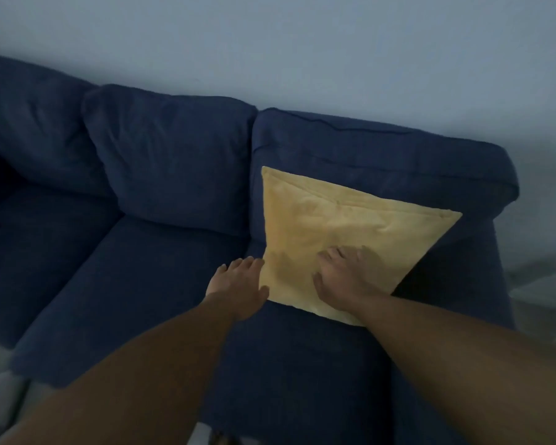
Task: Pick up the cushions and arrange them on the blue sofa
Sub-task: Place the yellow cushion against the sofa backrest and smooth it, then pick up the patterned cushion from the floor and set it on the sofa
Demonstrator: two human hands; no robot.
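A yellow square cushion (341, 226) leans against the right armrest and back corner of the blue sofa (148, 284). My left hand (238, 285) touches the cushion's lower left edge, fingers spread, with the thumb at the bottom corner. My right hand (344, 277) lies flat on the cushion's lower front face, fingers apart and pressing on the fabric. Neither hand wraps around the cushion.
Two blue back cushions (174, 155) stand along the sofa's back at left and centre. A pale wall (302, 43) rises behind. The armrest (463, 175) closes the sofa's right end, and grey floor (546, 284) shows beyond it.
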